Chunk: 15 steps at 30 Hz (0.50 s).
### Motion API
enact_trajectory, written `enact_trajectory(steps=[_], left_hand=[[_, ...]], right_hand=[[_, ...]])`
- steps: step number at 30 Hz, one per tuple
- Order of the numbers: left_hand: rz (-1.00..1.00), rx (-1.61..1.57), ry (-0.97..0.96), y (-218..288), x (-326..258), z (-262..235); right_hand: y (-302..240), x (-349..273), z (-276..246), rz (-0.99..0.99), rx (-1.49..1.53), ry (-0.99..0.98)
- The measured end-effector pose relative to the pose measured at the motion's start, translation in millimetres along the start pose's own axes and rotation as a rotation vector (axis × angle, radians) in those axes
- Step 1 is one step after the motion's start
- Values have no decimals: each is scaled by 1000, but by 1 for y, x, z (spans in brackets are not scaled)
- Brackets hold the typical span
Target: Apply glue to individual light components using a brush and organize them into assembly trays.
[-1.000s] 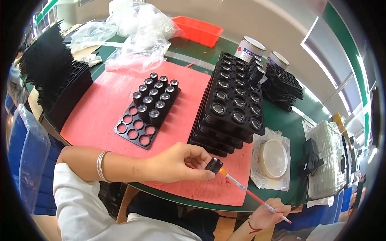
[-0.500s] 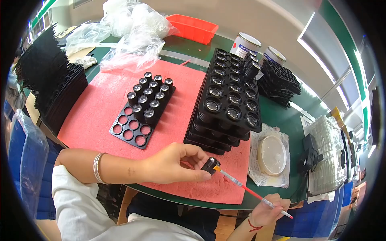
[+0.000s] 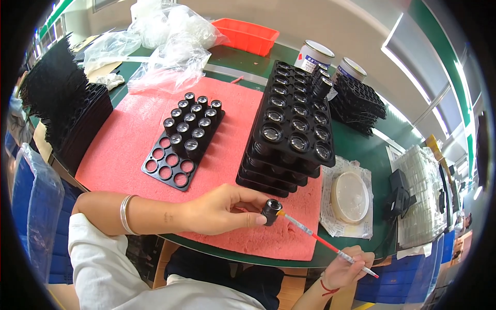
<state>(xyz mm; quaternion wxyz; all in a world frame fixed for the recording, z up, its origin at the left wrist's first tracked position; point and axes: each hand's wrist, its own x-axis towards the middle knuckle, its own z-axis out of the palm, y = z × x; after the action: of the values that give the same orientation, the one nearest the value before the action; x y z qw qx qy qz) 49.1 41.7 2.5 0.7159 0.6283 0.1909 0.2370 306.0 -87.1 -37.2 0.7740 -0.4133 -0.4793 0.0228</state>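
Observation:
My left hand (image 3: 227,209) pinches a small black lens barrel (image 3: 270,213) between thumb and fingers, its glass end facing up. In my right hand (image 3: 350,267) is a thin paintbrush (image 3: 323,241) with a red and silvery handle, whose yellowish tip touches the barrel's side near the rim. Ahead of my left forearm lies a black tray with round holes (image 3: 165,173); lens barrels (image 3: 183,126) stand upright in its far part, and the near holes hold none. Beyond my left fingers rises a stack of black trays (image 3: 289,111) filled with lens barrels.
A pink foam mat (image 3: 119,150) covers the green table. Right of it, a round shallow dish (image 3: 350,197) sits on paper. Tall stacks of black trays (image 3: 77,113) stand at left. Behind are plastic bags (image 3: 175,39), a red bin (image 3: 245,35) and paint cans (image 3: 315,54).
My left hand has tilted the lens barrel more upright. The brush tip stays against its side, and my right hand has shifted very slightly.

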Motion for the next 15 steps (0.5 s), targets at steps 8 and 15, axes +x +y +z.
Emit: enact_trajectory(steps=[8, 15], left_hand=[[17, 29, 3, 6, -5, 1], [363, 768, 327, 48, -49, -12]], right_hand=[[0, -3, 6, -19, -38, 36], [-2, -3, 0, 0, 20, 15]])
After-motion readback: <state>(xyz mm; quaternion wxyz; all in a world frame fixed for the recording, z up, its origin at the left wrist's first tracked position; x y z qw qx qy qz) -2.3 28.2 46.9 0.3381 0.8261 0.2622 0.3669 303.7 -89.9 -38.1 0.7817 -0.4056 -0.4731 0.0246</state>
